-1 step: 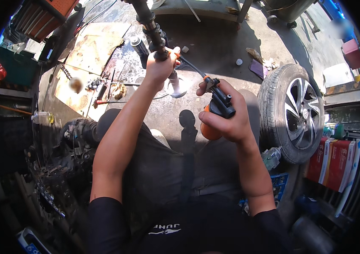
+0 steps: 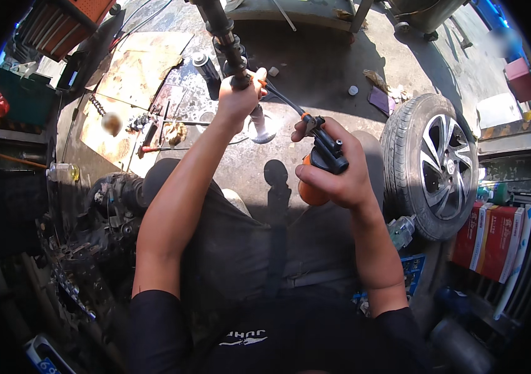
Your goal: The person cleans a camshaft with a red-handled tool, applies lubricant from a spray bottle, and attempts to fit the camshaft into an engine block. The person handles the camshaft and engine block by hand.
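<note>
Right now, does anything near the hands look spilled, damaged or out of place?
The floor is darkly stained, seemingly with oil, around the cardboard sheet. Tools lie scattered there, and a wheel lies flat nearby. The left hand grips a dark shaft; the right hand holds an orange oil can.

An outdoor car-repair workshop: an alloy-rimmed tyre (image 2: 432, 167) lies at three o'clock, greasy engine parts (image 2: 106, 206) at nine, scattered tools (image 2: 153, 131) on oil-stained concrete (image 2: 315, 68) at eleven.

A car wheel (image 2: 432, 165) with a silver rim lies on the concrete floor (image 2: 321, 68) at the right. Red boxes (image 2: 493, 240) stand beside it, and loose tools (image 2: 156, 134) lie on cardboard (image 2: 134, 68) at the upper left.
</note>
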Tool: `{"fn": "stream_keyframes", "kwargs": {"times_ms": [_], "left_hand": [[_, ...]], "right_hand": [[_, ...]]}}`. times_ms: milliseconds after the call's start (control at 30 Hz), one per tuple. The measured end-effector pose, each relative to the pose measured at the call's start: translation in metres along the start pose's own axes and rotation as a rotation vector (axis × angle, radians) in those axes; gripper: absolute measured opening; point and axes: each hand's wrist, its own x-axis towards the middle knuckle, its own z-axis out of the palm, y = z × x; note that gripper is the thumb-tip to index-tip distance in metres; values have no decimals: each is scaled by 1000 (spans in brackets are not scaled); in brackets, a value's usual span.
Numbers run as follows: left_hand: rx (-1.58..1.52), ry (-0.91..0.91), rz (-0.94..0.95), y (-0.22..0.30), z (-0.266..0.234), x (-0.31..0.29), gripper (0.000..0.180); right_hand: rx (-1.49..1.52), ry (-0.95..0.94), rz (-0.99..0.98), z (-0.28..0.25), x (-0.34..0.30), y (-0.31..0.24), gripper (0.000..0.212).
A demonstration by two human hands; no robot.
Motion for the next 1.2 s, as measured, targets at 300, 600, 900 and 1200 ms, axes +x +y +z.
{"fn": "stream_keyframes", "kwargs": {"times_ms": [300, 600, 900, 1200], "left_hand": [[261, 109, 4, -45, 16, 24, 32], [365, -27, -142, -114, 5, 36, 30], [359, -123, -62, -138, -12, 31, 12], [362, -64, -103, -139, -14, 29, 12]], "right_hand": [[58, 5, 102, -12, -4, 45, 55], [27, 39, 96, -3, 0, 77, 52], [-6, 23, 121, -3, -1, 80, 49], [-48, 78, 70, 0, 1, 80, 39]]}}
